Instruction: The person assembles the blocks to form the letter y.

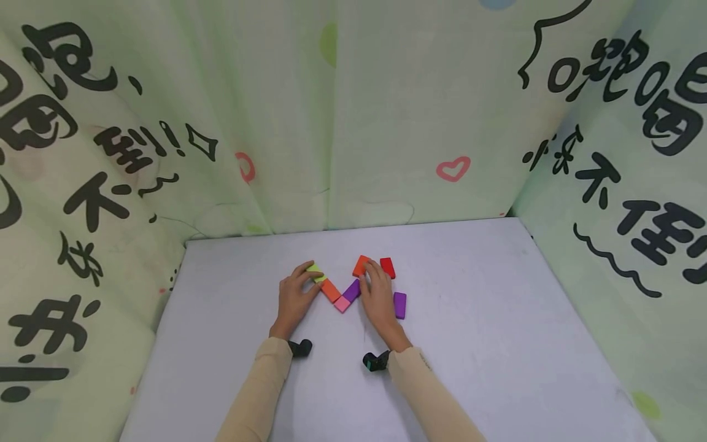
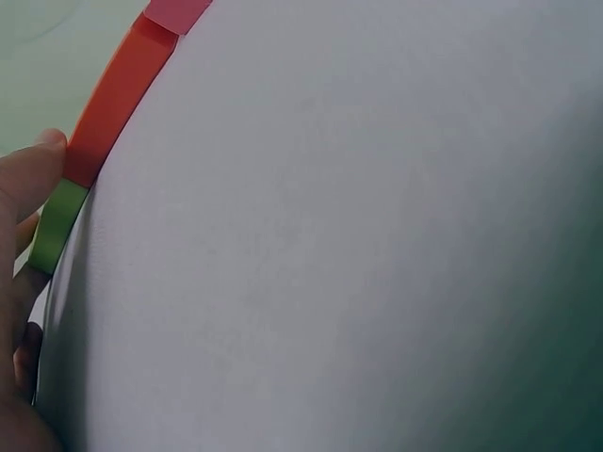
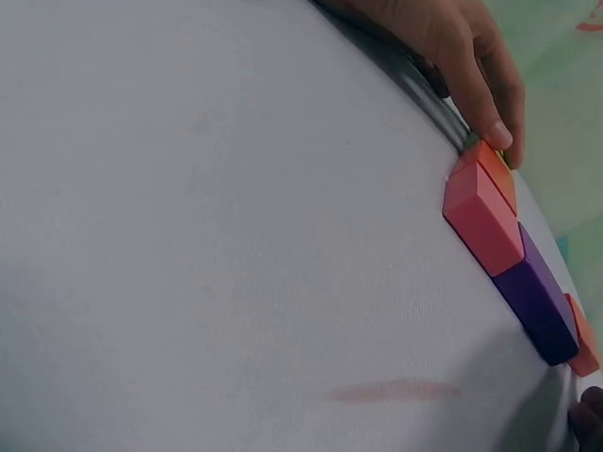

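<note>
Green block (image 1: 315, 272) half covered by left hand's (image 1: 293, 301) fingers; orange block (image 1: 361, 266) partly hidden under right hand (image 1: 378, 297); pink block (image 2: 177, 12) cut off at frame top.

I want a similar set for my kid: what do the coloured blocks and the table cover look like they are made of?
Blocks, such as the purple block and pink block: probably painted wood or plastic, with flat matte faces, crisp edges and solid colour. Table cover: seemingly woven fabric, since a fine weave shows up close.
</note>
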### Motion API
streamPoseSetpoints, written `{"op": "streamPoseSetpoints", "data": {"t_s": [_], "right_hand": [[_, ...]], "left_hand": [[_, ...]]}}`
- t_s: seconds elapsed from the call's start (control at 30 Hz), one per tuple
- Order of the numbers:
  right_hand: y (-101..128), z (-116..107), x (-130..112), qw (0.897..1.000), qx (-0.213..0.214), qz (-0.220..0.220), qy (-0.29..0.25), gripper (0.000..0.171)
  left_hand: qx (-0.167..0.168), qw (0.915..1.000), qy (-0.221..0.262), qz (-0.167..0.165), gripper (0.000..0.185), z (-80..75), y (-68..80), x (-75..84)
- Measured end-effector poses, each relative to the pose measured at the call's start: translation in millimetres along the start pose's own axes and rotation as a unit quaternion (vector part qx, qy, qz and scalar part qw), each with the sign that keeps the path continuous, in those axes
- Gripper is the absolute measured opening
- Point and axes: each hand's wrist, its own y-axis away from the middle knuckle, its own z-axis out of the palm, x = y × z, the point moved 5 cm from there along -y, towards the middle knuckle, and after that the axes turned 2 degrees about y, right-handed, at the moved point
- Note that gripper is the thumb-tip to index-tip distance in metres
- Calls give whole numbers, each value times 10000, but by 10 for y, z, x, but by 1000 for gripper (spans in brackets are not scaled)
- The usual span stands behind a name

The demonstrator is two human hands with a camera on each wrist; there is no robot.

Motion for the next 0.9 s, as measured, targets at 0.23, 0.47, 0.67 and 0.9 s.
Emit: {"op": "streamPoseSetpoints", "data": {"t_s": [0.23,0.47,0.67,0.9], "right_hand": [[-53,9,60,9989,-333,153,303,42],[-80,19,113,9975,-390,225,551,38],[-83,19,110,9960,-491,250,699,36],[-96,-47,78,9959,-317,139,835,33]], "left_hand": [[-43,10000,-30,-18,23,-6,11,22],[-129,9998,-42,-141,23,-1,12,15],[-103,9998,-31,-156,23,-2,22,-2],[-34,10000,-29,-58,23,-1,16,13]]}}
